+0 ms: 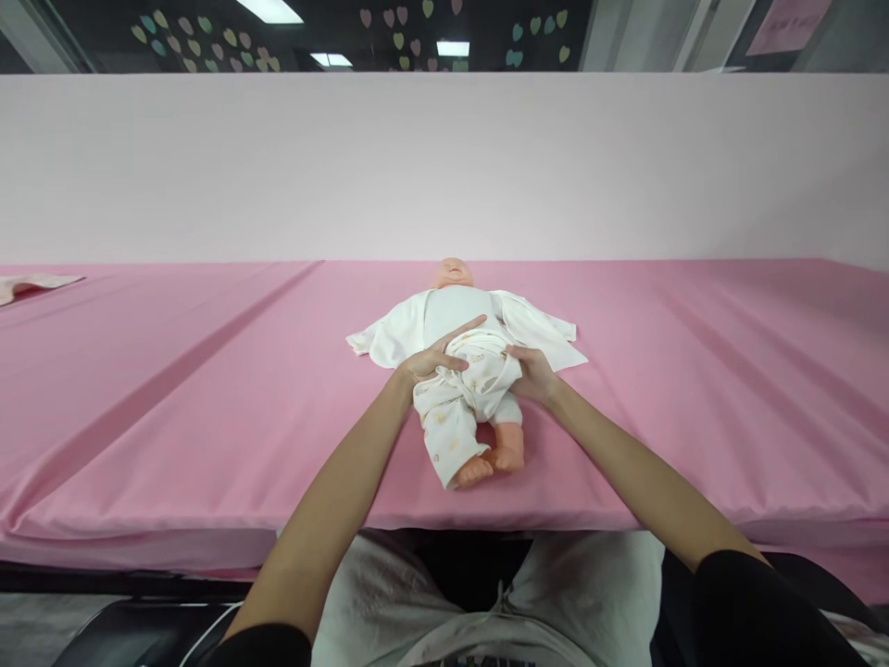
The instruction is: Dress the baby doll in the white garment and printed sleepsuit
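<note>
Wall (444,167): plain and white, set behind the doll (455,310), with dark glass (493,32) dotted with paper hearts (427,8) above it.
Table (208,417): draped in pink, with a broad bare stretch left on either side of the doll.
Pale cloth (38,283): laid well to the left of the doll, cut off by the edge of the view.
White jacket (395,333): spread out from under the doll to both sides, apparently so that the front is left uncovered.
Left hand (425,364): placed at the doll's left side as viewed; the thumb is laid on the patterned trousers (482,371), and the forefinger is stretched across the belly, apart from it. Since the other fingers are hidden, whether cloth is gripped cannot be told.
Patterned trousers: bunched across the doll's hips, with the left-lying leg covered almost to the foot; whether the white cloth above the other shin belongs to them cannot be told.
Doll: laid on its back, head towards the wall, probably so that both hips can be reached evenly.
Right hand (533,375): placed against the doll's right side as viewed, thumb and fingers clamped on the trousers near the waist, seemingly so that the cloth is steadied there.
</note>
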Motion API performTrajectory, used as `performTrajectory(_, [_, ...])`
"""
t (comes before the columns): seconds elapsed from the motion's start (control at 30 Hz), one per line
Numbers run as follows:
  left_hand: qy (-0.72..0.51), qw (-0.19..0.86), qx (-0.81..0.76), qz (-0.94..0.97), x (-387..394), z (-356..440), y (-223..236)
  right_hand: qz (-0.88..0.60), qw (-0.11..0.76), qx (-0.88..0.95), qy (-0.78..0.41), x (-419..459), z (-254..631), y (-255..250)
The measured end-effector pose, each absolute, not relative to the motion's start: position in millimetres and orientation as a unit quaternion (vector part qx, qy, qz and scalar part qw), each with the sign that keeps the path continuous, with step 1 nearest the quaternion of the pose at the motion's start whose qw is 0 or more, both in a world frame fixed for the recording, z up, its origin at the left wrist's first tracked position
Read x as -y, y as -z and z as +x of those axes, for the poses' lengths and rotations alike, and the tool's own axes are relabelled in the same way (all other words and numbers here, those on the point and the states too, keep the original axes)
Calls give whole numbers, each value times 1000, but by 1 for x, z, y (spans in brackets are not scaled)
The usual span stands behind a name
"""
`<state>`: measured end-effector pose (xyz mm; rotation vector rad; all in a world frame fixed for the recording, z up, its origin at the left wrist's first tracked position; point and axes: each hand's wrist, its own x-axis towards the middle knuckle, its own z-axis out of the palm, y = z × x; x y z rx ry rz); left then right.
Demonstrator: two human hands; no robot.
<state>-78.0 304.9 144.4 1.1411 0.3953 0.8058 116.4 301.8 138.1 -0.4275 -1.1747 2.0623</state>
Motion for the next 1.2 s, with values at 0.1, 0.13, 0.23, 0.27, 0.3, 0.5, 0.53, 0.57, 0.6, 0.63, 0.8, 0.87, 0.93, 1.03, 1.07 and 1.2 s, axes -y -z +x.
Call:
performTrajectory(0.1, [-385, 761, -196, 485, -305, -78, -142, -160, 363, 502, -768, -300, 117, -137])
performTrajectory(0.13, [-388, 769, -196, 469, -306, -77, -141, -157, 362, 509, -765, -300, 117, -136])
performTrajectory(0.23, [-395, 791, -191, 427, -308, -74, -144, -151, 360, 517, -761, -300, 117, -135])
performTrajectory(0.27, [-395, 796, -190, 417, -308, -73, -146, -153, 361, 520, -759, -300, 117, -135])
performTrajectory(0.3, [-395, 799, -191, 411, -307, -73, -147, -156, 362, 522, -756, -300, 116, -135])
performTrajectory(0.5, [-397, 775, -169, 462, -297, -76, -150, -186, 351, 527, -751, -297, 115, -144])
performTrajectory(0.53, [-395, 769, -167, 474, -295, -77, -150, -190, 340, 537, -749, -295, 115, -146])
performTrajectory(0.57, [-395, 763, -168, 484, -294, -78, -150, -193, 328, 550, -743, -293, 115, -148])
performTrajectory(0.6, [-395, 757, -172, 491, -293, -78, -150, -196, 318, 565, -735, -291, 115, -150])
performTrajectory(0.63, [-396, 752, -178, 496, -292, -78, -150, -202, 311, 581, -724, -290, 115, -151])
performTrajectory(0.8, [-405, 741, -193, 500, -292, -76, -151, -268, 308, 658, -633, -286, 115, -150])
performTrajectory(0.87, [-413, 738, -199, 494, -292, -75, -151, -275, 313, 663, -622, -288, 115, -148])
performTrajectory(0.93, [-421, 736, -211, 487, -293, -73, -152, -266, 317, 660, -627, -289, 116, -147])
performTrajectory(1.03, [-423, 739, -221, 476, -293, -72, -153, -232, 314, 658, -644, -291, 116, -146])
performTrajectory(1.07, [-423, 741, -218, 474, -293, -72, -153, -221, 312, 656, -651, -292, 117, -146])
performTrajectory(1.2, [-418, 747, -188, 481, -292, -74, -153, -213, 307, 653, -659, -290, 118, -149])
